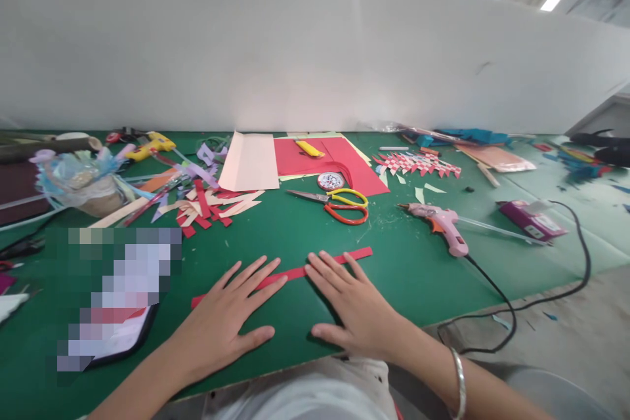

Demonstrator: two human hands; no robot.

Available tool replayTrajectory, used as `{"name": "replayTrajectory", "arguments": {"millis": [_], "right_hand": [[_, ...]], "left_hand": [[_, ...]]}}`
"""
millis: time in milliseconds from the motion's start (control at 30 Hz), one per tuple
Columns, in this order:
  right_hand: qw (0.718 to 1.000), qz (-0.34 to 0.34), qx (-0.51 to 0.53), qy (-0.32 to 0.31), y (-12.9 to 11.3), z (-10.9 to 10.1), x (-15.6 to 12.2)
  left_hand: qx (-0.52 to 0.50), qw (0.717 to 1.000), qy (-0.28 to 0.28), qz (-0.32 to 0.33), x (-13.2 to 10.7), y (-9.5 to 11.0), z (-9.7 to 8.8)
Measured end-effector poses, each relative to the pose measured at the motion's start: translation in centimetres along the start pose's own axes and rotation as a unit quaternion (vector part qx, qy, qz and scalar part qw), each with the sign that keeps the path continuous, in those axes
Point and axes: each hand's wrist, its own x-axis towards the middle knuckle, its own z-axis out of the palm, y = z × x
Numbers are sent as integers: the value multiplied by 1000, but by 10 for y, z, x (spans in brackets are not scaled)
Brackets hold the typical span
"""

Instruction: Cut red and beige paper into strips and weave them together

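A long red paper strip (pixel 295 272) lies slanted on the green table (pixel 413 275) near its front edge. My left hand (pixel 226 318) rests flat on the table with fingers spread, their tips on the strip's left half. My right hand (pixel 352 305) also lies flat and open, its fingertips pressing the strip's middle. A silver bangle (pixel 460 384) circles my right wrist. Neither hand holds anything.
Scissors with yellow and orange handles (pixel 339 202) lie behind the strip. A pink glue gun (pixel 440 224) with a black cord (pixel 512 305) is at the right. Red and cream sheets (pixel 305 161), woven red-white pieces (pixel 418 163) and cut strips (pixel 211 205) lie further back. A white wall stands behind.
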Motion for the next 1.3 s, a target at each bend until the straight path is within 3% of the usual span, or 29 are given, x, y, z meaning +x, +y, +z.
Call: {"name": "replayTrajectory", "arguments": {"millis": [233, 700, 800, 967, 1133, 1300], "right_hand": [[999, -26, 35, -17, -8, 3, 11], [994, 85, -54, 42, 43, -3, -39], [992, 85, -61, 77, 43, -7, -32], [985, 52, -98, 131, 37, -14, -3], [980, -37, -157, 117, 33, -13, 27], [981, -33, -172, 86, 34, -20, 37]], "left_hand": [[-10, 1000, 0, -7, 0, 1, -1], [-40, 999, 8, -15, 1, 2, -11], [-41, 998, 16, -46, 13, 8, -19], [3, 997, -18, -71, 51, 20, -31], [46, 998, -23, -31, 73, 23, -36], [27, 999, 3, -29, 80, 27, -39]]}}
